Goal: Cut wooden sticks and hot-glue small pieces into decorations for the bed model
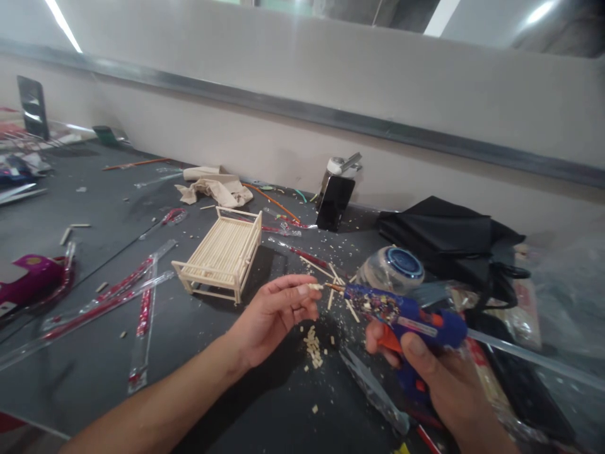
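My left hand (278,309) pinches a tiny piece of wooden stick (314,287) between thumb and fingertips, low in the middle of the view. My right hand (435,372) grips a blue glue gun (406,312) with an orange trigger; its nozzle tip touches the small stick piece. A clear glue stick (529,359) juts out of the gun's rear to the right. A small model bed made of pale sticks (222,255) stands on the dark table (189,353) just left of my left hand. A pile of short stick bits (312,350) lies below the hands.
Clear wrappers with red sticks (113,296) lie at the left, a purple object (28,280) at the far left. A round jar with a blue lid (394,268), a black bag (454,236), a black stand with a bottle (336,195) and crumpled cloth (215,186) sit behind.
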`<state>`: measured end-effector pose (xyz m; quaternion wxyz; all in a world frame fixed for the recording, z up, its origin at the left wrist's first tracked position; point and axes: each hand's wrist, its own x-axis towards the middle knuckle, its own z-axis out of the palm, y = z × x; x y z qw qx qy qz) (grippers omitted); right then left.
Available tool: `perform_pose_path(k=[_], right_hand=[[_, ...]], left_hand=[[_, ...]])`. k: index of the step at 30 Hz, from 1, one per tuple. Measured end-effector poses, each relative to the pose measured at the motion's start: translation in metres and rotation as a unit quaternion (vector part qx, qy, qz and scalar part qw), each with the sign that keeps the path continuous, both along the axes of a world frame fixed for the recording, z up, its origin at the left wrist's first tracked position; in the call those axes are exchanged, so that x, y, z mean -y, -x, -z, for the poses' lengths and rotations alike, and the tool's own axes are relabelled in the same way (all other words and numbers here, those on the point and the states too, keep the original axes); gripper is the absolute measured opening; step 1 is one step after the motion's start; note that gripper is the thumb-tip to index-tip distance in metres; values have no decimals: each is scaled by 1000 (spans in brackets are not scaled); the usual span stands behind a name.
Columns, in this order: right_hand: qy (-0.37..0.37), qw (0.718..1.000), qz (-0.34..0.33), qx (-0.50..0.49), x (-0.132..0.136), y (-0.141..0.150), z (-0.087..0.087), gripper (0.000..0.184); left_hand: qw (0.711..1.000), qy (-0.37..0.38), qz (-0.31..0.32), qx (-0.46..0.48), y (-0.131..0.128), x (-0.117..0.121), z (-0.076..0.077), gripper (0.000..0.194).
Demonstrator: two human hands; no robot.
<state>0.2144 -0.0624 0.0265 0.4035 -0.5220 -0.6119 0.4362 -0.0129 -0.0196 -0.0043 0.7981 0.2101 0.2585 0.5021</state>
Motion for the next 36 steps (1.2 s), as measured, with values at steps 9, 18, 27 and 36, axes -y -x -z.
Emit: perform_pose_path(k=[9, 18, 27, 36], right_hand=[[-22, 1000, -4, -2, -1, 3, -2, 33], [-23, 1000, -8, 19, -1, 2, -3, 35], [-17, 1000, -1, -6, 0, 5, -4, 35], [-34, 999, -8, 18, 0, 6, -6, 34]], left_hand=[[998, -17, -48, -27, 0, -1, -5, 25], [993, -45, -77, -71, -1, 0, -7, 30], [993, -48, -57, -91, -2, 0, -6, 32], [997, -51, -12, -52, 0, 1, -4, 18]])
